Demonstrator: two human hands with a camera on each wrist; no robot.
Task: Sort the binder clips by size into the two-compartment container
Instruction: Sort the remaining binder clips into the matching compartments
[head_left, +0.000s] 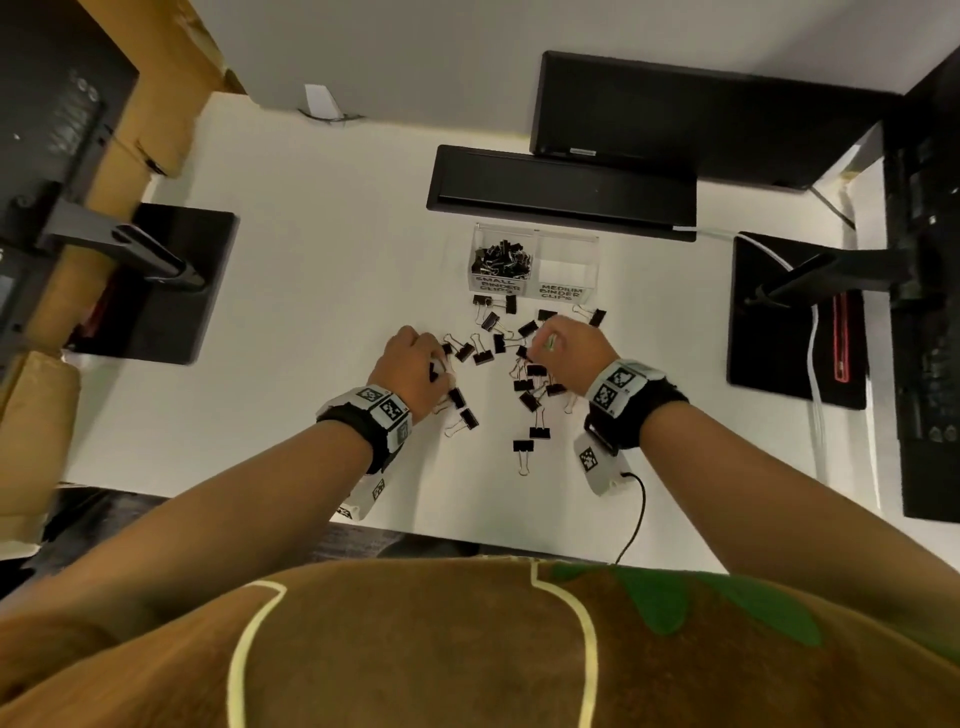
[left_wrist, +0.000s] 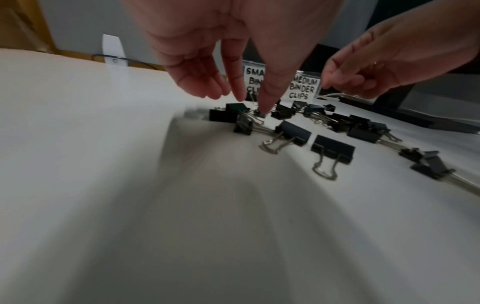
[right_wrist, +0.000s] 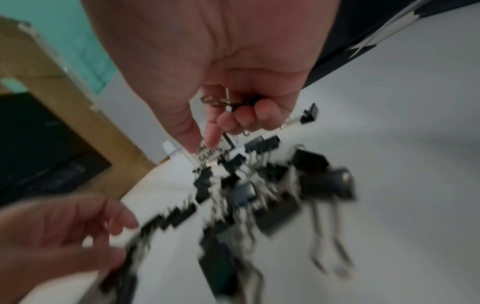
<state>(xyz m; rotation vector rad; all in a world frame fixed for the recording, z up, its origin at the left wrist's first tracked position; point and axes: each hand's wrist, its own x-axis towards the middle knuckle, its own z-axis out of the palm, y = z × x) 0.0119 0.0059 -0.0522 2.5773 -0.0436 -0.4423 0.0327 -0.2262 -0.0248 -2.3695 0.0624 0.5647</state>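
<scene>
Currently on the white desk (head_left: 311, 270): one clear two-compartment container (head_left: 536, 244) at the far centre, its left compartment, labelled small binder clips (head_left: 500, 259), heaped with black clips, its right compartment (head_left: 566, 270), labelled medium, showing none from the head view. Loose binder clips (head_left: 524, 384) lie scattered just near of the container, between and under both hands, apparently all of the larger size, though blur makes that a judgement. Left hand (head_left: 415, 369): fingers pointing down, forefinger tip and thumb closing on a small clip (left_wrist: 261, 115) at the left edge of the scatter; whether it is truly pinched cannot be told. Right hand (head_left: 563, 353): last fingers curled round gathered clips (right_wrist: 233, 102) against the palm, wire handles protruding, thumb and forefinger reaching down for another. Step in hand, by judgement: collecting clips from the pile, well past halfway on the small size. Next move calls for carrying each handful far to the matching compartment and releasing above it, checking size against label first.
</scene>
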